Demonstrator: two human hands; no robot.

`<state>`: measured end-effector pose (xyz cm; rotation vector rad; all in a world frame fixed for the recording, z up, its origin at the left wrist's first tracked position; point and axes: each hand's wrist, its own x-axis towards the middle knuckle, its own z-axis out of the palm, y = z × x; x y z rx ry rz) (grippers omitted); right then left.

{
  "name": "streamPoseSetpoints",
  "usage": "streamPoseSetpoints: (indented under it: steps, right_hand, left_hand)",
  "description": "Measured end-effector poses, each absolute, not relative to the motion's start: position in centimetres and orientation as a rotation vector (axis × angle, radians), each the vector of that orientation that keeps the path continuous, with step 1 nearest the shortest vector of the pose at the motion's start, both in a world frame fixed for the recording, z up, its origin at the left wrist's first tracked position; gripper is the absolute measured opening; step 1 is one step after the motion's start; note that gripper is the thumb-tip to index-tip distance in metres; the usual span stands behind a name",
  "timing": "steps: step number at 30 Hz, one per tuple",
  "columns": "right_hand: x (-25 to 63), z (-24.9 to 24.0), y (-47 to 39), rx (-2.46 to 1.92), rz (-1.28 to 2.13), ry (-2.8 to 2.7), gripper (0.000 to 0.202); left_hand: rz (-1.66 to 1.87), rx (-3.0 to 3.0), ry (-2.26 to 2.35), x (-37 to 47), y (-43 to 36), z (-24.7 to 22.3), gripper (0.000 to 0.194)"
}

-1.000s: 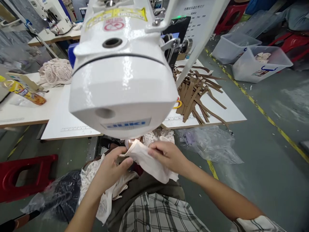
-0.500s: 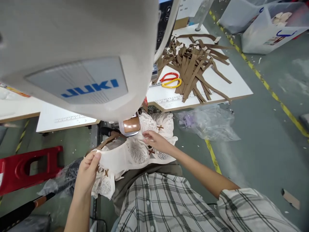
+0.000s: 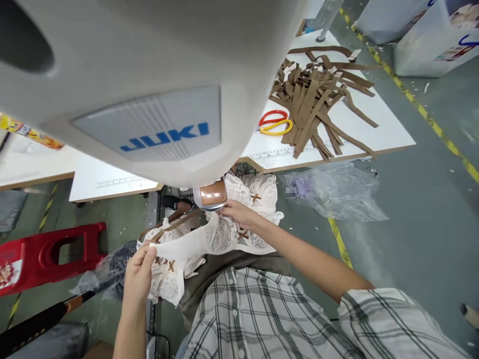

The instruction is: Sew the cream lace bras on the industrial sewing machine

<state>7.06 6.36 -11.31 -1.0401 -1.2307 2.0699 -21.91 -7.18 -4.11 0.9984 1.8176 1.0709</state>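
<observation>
A white lace bra (image 3: 190,245) with brown straps is stretched below the head of a white JUKI sewing machine (image 3: 168,134). My left hand (image 3: 140,269) pinches the bra's left end, where a brown strap (image 3: 175,225) joins it. At the other side, my right hand (image 3: 239,214) holds the lace close to the machine's round guard; its fingertips are partly hidden there. More white lace pieces (image 3: 258,192) with small brown bows lie behind my right wrist, and others (image 3: 168,284) hang beside my left hand.
Brown straps (image 3: 310,99) are heaped on the white table (image 3: 389,134), beside red-and-yellow-handled scissors (image 3: 276,123). Clear plastic (image 3: 337,192) lies below the table's right edge. A red stool (image 3: 84,249) stands at the left, and plastic bins (image 3: 430,55) are at the upper right.
My right hand's fingers have closed on the lace near the guard. The bra's band is pulled narrower and straighter from my left hand. The whole view has shifted, so the surroundings appear further right.
</observation>
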Motion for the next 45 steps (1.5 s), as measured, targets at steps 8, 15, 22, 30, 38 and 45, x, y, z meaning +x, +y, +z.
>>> streamPoseSetpoints:
  steps: [8, 15, 22, 30, 38, 45]
  right_hand:
    - [8.9, -7.2, 3.3, -0.929, 1.969, -1.081, 0.034]
    - [9.6, -6.1, 1.6, -0.926, 1.838, -1.193, 0.032]
    - [10.2, -4.6, 1.3, -0.949, 1.787, -1.292, 0.028]
    - [10.2, -4.6, 1.3, -0.914, 1.867, -1.222, 0.029]
    - [10.3, -4.3, 1.2, -0.906, 1.859, -1.252, 0.029]
    - [11.0, -4.5, 1.7, -1.007, 1.729, -1.419, 0.032]
  left_hand:
    - [0.974, 0.727, 1.787, -22.0, -7.1, -6.5, 0.04]
    - [0.979, 0.706, 1.75, -21.7, -7.0, -6.0, 0.034]
    - [0.966, 0.699, 1.761, -21.6, -6.7, -6.2, 0.033]
    - [0.968, 0.705, 1.756, -21.4, -6.5, -6.2, 0.032]
    - [0.962, 0.716, 1.761, -21.2, -6.2, -5.8, 0.035]
    - [0.934, 0.773, 1.811, -20.9, -5.9, -4.6, 0.037]
